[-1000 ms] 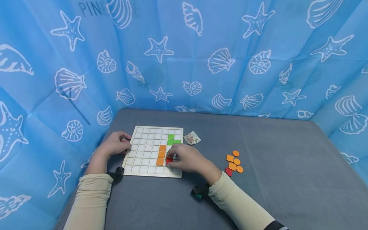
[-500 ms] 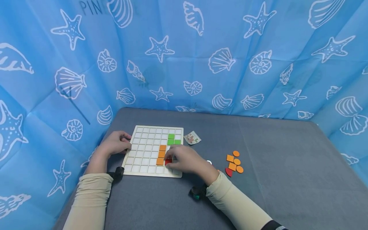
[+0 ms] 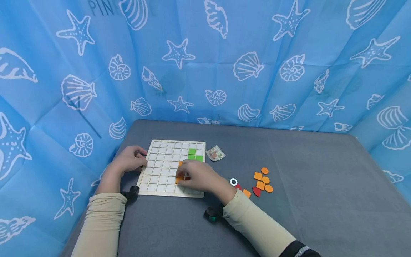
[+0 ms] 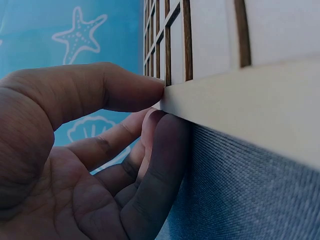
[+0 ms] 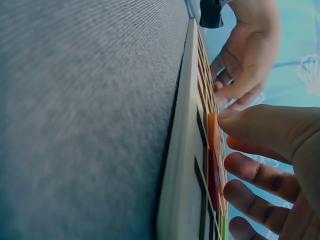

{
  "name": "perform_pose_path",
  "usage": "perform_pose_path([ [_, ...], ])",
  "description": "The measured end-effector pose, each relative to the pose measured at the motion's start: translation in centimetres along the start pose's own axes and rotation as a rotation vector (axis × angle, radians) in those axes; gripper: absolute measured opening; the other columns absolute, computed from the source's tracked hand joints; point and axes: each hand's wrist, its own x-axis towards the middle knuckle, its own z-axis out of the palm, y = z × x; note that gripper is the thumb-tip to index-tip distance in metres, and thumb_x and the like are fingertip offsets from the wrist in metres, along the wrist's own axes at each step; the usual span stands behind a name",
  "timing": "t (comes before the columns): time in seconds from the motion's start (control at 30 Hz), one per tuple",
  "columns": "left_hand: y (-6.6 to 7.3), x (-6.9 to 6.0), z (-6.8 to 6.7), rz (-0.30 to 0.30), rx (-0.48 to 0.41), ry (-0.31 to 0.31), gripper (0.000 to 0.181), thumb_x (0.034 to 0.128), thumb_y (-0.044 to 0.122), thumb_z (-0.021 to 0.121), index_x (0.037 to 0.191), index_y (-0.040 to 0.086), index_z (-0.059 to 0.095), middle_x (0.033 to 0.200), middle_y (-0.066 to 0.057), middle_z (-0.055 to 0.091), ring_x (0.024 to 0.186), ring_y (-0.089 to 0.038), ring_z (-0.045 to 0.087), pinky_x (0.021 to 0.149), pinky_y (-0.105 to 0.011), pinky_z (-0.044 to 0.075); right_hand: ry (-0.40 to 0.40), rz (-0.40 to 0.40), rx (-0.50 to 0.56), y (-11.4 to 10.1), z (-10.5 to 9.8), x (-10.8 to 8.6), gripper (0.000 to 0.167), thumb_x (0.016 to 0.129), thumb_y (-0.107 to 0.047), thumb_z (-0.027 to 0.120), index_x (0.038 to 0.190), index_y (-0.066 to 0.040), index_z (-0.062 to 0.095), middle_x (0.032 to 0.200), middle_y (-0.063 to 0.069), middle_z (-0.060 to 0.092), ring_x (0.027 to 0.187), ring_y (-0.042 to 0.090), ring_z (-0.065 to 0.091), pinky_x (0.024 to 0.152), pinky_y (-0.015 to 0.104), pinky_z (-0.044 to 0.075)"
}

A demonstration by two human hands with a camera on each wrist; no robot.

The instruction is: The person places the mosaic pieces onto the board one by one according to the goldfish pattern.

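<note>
A white gridded board (image 3: 157, 171) with a pale wooden frame lies on the grey table. My left hand (image 3: 130, 159) pinches its left edge; in the left wrist view the thumb (image 4: 135, 93) touches the frame, with curled fingers below. Over the lower right cells is my right hand (image 3: 202, 176), its thumb and fingertips around an orange square tile (image 5: 212, 131) that sits in the grid. Beside that tile lies a red tile (image 5: 213, 180), mostly hidden by the hand in the head view. Several green square tiles (image 3: 191, 151) sit in the upper right cells.
A small patterned card (image 3: 216, 153) lies right of the board. Farther right are loose orange circles (image 3: 268, 188), orange squares (image 3: 258, 176) and a red quarter-circle piece (image 3: 256, 191). A white ring with a dark centre (image 3: 233, 182) is near my right wrist. A blue curtain (image 3: 205, 71) hangs behind.
My right hand has shifted left from the red tile to the lower orange square tile. The white ring and nearby pieces have come out from behind the arm. My left hand stays put.
</note>
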Motion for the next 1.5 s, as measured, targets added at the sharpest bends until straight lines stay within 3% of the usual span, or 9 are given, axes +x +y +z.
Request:
perform_pose_path([
  [0.27,0.0,0.1,0.0,-0.007,-0.003,0.003,0.052,0.0948,0.007,0.065,0.143,-0.008,0.052,0.109,-0.021,0.063,0.092,-0.029,0.07,0.082,-0.04,0.067,-0.019,0.016,-0.016,0.2,0.6,0.7,0.011,0.097,-0.026,0.078,0.105,-0.02,0.08,0.103,-0.005,0.07,0.085,0.006,0.063,0.068,0.017,0.053],
  [0.83,-0.1,0.2,0.1,-0.006,-0.004,-0.01,0.053,0.0956,0.007,0.066,0.145,-0.009,0.051,0.111,-0.023,0.064,0.093,-0.029,0.07,0.082,-0.04,0.067,-0.021,0.037,0.011,0.6,-0.6,-0.8,0.014,0.097,-0.028,0.079,0.108,-0.018,0.081,0.106,-0.004,0.071,0.085,0.008,0.061,0.069,0.022,0.052],
  [1.0,-0.2,0.3,0.1,-0.003,-0.001,-0.013,0.053,0.0961,0.008,0.065,0.145,-0.008,0.051,0.113,-0.023,0.064,0.094,-0.029,0.07,0.083,-0.04,0.067,0.001,0.067,0.081,1.9,-2.7,-3.0,0.018,0.098,-0.024,0.077,0.113,-0.014,0.081,0.109,0.002,0.073,0.094,0.018,0.065,0.076,0.029,0.054],
  [1.17,-0.1,0.4,0.1,-0.006,0.006,-0.005,0.053,0.0949,0.008,0.065,0.144,-0.008,0.051,0.112,-0.023,0.064,0.092,-0.028,0.07,0.083,-0.04,0.068,0.068,0.134,0.132,4.4,-5.1,-6.4,0.022,0.097,-0.024,0.078,0.114,-0.01,0.08,0.106,0.004,0.072,0.092,0.024,0.064,0.071,0.028,0.052],
  [1.5,0.1,0.2,0.0,-0.025,0.012,0.006,0.054,0.0936,0.008,0.066,0.143,-0.009,0.052,0.111,-0.023,0.064,0.092,-0.029,0.07,0.081,-0.041,0.068,0.204,0.223,0.196,10.1,-8.1,-14.1,0.022,0.099,-0.021,0.076,0.118,-0.01,0.079,0.11,0.003,0.073,0.09,0.011,0.062,0.077,0.033,0.059],
])
